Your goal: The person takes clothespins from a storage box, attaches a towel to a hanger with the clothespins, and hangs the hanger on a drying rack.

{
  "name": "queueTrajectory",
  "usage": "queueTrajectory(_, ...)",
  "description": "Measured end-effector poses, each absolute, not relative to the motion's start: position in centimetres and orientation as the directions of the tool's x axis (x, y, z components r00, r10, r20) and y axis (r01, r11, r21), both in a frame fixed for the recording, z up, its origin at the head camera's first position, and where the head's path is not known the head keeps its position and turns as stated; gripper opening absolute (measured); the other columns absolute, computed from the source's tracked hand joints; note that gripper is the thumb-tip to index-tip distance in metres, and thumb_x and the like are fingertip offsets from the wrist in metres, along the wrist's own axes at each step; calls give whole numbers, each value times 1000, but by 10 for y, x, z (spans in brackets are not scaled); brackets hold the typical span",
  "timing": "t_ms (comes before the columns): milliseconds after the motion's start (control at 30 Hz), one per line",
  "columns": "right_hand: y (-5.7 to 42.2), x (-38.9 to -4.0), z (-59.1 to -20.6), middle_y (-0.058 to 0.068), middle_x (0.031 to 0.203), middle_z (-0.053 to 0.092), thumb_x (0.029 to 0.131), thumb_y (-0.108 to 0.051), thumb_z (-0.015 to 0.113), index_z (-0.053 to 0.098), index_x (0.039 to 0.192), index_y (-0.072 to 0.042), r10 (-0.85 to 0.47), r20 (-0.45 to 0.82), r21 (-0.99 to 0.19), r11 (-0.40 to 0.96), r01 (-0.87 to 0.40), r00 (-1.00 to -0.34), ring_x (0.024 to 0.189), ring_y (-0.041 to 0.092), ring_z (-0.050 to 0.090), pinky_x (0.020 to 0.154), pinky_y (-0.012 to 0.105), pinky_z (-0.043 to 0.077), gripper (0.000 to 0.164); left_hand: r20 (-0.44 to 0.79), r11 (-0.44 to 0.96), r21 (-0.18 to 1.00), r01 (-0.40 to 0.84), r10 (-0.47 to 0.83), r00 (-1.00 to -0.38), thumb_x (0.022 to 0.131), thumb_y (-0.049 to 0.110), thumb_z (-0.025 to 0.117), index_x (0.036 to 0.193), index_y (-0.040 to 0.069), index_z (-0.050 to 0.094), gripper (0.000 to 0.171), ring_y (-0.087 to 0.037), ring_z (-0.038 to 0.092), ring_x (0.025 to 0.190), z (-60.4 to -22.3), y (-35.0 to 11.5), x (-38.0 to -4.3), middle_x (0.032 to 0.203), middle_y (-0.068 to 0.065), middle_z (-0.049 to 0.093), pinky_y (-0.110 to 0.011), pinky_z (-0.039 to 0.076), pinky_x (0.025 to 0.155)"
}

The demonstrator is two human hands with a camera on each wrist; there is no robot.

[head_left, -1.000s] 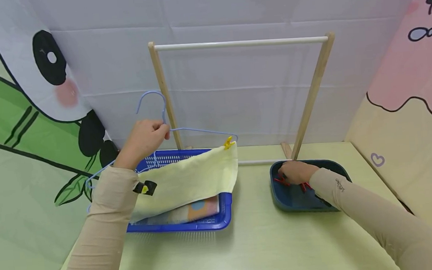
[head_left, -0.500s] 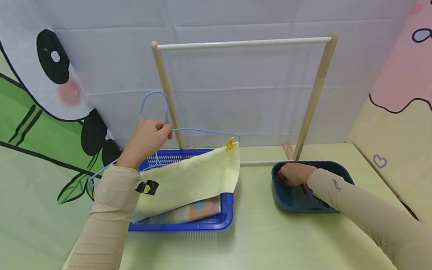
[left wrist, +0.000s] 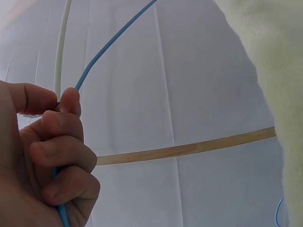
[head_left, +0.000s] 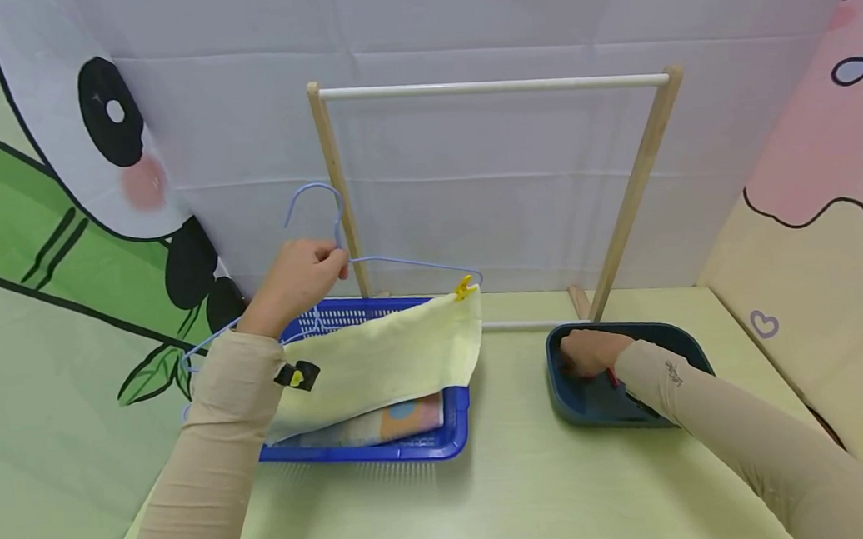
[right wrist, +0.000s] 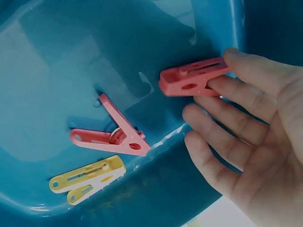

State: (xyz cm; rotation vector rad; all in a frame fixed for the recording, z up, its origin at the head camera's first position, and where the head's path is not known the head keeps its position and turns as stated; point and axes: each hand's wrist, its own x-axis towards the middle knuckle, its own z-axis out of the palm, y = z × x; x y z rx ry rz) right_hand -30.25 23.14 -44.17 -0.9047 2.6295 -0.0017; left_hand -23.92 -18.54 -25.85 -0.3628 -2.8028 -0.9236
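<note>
Right hand (head_left: 595, 351) has shifted slightly in the dark tray (head_left: 599, 415) since a second ago, now hiding from head view the red clip (right wrist: 177, 82) pinched by thumb and finger; other fingers loosely bent. Another red clip (right wrist: 134, 138) and a yellow clip (right wrist: 90, 174) lie nearby. Left hand (head_left: 293, 283) curled round the hanger (left wrist: 105, 48); yellow cloth (head_left: 384, 348) clipped to it, draping over the basket (head_left: 444, 446).

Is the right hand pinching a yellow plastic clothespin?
No, the right wrist view shows the right hand pinching a red plastic clothespin.
</note>
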Motion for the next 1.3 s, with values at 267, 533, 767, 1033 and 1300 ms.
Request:
queueTrajectory(267, 232, -296, -436, -6, 57, 53, 85, -18, 71, 60, 64, -14, -586, -336, -111, 802, -587, -737, 50, 9, 48, 50, 26, 42, 24, 246, 780, 553, 293, 183, -952, 92, 19, 40, 73, 7, 63, 32, -21, 36, 49, -253, -183, -237, 53, -2, 39, -32, 32, 48)
queueTrajectory(533, 236, -292, -425, -6, 62, 55, 83, -15, 71, 65, 72, -14, -565, -321, -142, 822, -551, -760, 56, 11, 52, 55, 29, 46, 13, 270, 775, 560, 292, 162, -949, 92, 18, 40, 73, 7, 65, 33, -19, 34, 46, -246, -180, -237, 51, -3, 38, -33, 31, 47)
queueTrajectory(767, 239, -291, -421, -6, 70, 56, 81, -15, 74, 65, 78, -14, -567, -311, -151, 822, -550, -763, 63, 10, 54, 60, 31, 48, 9, 294, 767, 565, 304, 157, -943, 93, 19, 40, 72, 7, 64, 34, -18, 31, 46, -236, -178, -232, 50, -3, 36, -34, 30, 49)
queueTrajectory(1033, 241, -287, -412, -5, 71, 56, 82, -13, 73, 63, 78, -14, -549, -319, -160, 835, -527, -773, 63, 11, 54, 61, 32, 48, 11, 305, 749, 586, 310, 151, -940, 94, 20, 41, 73, 7, 65, 34, -18, 31, 45, -229, -176, -227, 50, -2, 36, -32, 28, 46)
queueTrajectory(1300, 242, -285, -413, -4, 71, 56, 81, -11, 73, 63, 78, -13, -563, -306, -161, 825, -541, -768, 63, 11, 53, 60, 32, 48, 11, 322, 716, 613, 335, 161, -933, 97, 25, 41, 76, 6, 64, 36, -19, 33, 47, -225, -175, -224, 54, -3, 41, -33, 30, 49)
